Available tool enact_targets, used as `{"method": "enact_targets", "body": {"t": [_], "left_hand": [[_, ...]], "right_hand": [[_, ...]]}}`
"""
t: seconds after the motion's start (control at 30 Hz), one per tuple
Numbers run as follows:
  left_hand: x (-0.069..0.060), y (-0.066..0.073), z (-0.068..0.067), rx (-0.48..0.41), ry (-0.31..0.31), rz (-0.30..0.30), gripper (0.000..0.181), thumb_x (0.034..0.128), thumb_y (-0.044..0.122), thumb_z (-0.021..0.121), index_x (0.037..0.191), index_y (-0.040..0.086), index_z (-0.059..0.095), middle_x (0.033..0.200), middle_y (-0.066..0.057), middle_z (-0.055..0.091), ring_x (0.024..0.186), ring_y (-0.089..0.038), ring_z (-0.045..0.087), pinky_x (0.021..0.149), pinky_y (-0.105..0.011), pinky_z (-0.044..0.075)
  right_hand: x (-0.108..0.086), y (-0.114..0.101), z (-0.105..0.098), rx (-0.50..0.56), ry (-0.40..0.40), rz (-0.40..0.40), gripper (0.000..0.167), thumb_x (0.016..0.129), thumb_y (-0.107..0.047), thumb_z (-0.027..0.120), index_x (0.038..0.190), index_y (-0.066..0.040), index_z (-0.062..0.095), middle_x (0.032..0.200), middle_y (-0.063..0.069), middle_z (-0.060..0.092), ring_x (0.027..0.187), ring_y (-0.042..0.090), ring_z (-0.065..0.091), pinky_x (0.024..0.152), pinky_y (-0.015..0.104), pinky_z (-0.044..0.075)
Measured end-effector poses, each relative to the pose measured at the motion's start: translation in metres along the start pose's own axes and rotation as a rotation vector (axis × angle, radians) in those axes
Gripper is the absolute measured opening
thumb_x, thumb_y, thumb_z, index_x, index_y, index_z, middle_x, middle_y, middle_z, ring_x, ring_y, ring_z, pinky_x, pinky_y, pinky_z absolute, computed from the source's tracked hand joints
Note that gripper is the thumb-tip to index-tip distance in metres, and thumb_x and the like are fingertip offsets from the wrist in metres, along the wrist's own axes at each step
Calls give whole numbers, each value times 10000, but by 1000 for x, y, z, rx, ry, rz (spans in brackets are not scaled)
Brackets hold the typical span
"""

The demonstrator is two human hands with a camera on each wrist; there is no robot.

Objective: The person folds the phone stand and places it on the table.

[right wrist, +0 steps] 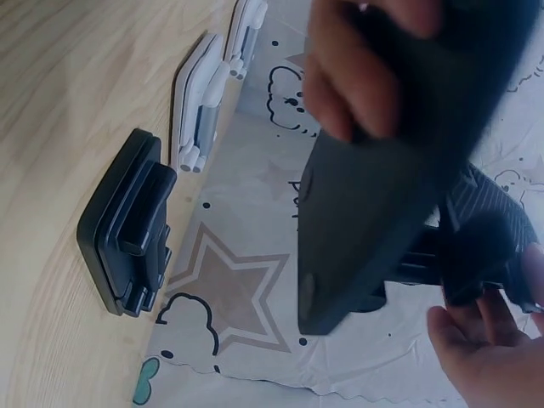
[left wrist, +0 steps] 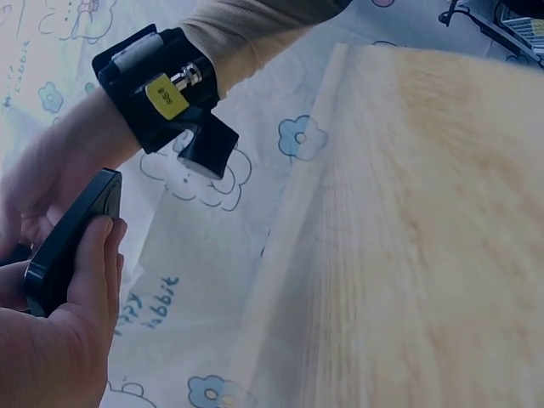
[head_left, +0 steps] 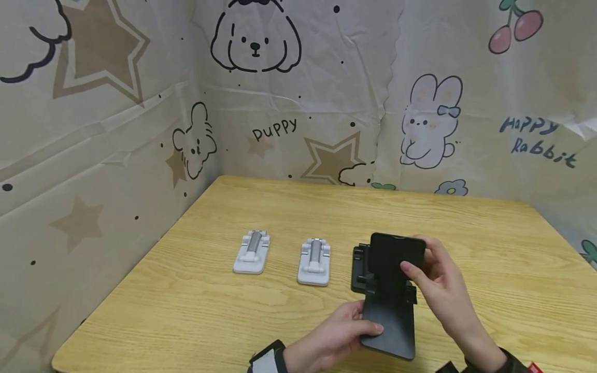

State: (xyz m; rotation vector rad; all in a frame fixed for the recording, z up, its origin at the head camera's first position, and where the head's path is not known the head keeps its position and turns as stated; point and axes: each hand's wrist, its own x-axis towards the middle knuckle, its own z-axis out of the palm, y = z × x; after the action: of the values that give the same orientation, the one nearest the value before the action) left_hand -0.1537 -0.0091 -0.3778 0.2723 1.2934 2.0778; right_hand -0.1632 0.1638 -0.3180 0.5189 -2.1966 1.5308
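Observation:
Both hands hold a black folding phone stand point(head_left: 392, 326), unfolded and lifted above the table. The left hand point(head_left: 333, 331) grips the lower plate by its left edge, its thumb lying on the flat face. At the upper plate point(head_left: 392, 254), the right hand point(head_left: 443, 290) has its thumb on the front and its fingers behind, mostly hidden. Just behind and left of the held stand, a second black phone stand point(head_left: 359, 269) lies folded on the table, partly covered in the head view. The right wrist view shows this folded stand point(right wrist: 127, 225) whole.
Two white folded phone stands, one in the middle point(head_left: 314, 261) and one farther left point(head_left: 252, 252), lie on the wooden table point(head_left: 186, 300). A printed cloth with cartoon animals point(head_left: 289, 103) hangs behind the table and along its left side.

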Motion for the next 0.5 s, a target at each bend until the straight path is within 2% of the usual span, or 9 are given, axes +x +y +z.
{"method": "enact_targets", "body": {"t": [0.13, 0.3, 0.37, 0.5], "left_hand": [[1, -1, 3, 2, -12, 12, 383, 838, -69, 456, 1219, -69, 423, 1167, -190, 545, 1026, -239, 548, 851, -332, 462], [0, 2, 8, -8, -28, -40, 369, 850, -58, 455, 1218, -55, 439, 1157, -151, 559, 1030, -210, 544, 871, -325, 448], [0, 3, 8, -12, -25, -50, 369, 851, -54, 455, 1220, -47, 438, 1153, -139, 562, 1028, -200, 545, 874, -322, 446], [1, 3, 7, 6, 12, -16, 368, 846, -43, 468, 1213, -41, 437, 1131, -135, 572, 986, -191, 565, 846, -327, 466]], "right_hand": [[0, 0, 1, -14, 63, -39, 410, 793, 125, 571, 1164, -24, 483, 893, -52, 601, 757, 97, 607, 649, 196, 501], [-1, 4, 3, -36, 133, -95, 429, 748, 190, 572, 1135, 18, 503, 905, -82, 601, 801, 54, 598, 665, 146, 480], [-1, 6, 4, -35, 146, -118, 446, 734, 207, 573, 1137, 28, 510, 912, -88, 605, 810, 46, 597, 662, 138, 476], [-1, 8, 2, -67, 136, -162, 499, 710, 213, 595, 1165, 24, 514, 956, -94, 595, 838, 24, 589, 676, 123, 471]]}}
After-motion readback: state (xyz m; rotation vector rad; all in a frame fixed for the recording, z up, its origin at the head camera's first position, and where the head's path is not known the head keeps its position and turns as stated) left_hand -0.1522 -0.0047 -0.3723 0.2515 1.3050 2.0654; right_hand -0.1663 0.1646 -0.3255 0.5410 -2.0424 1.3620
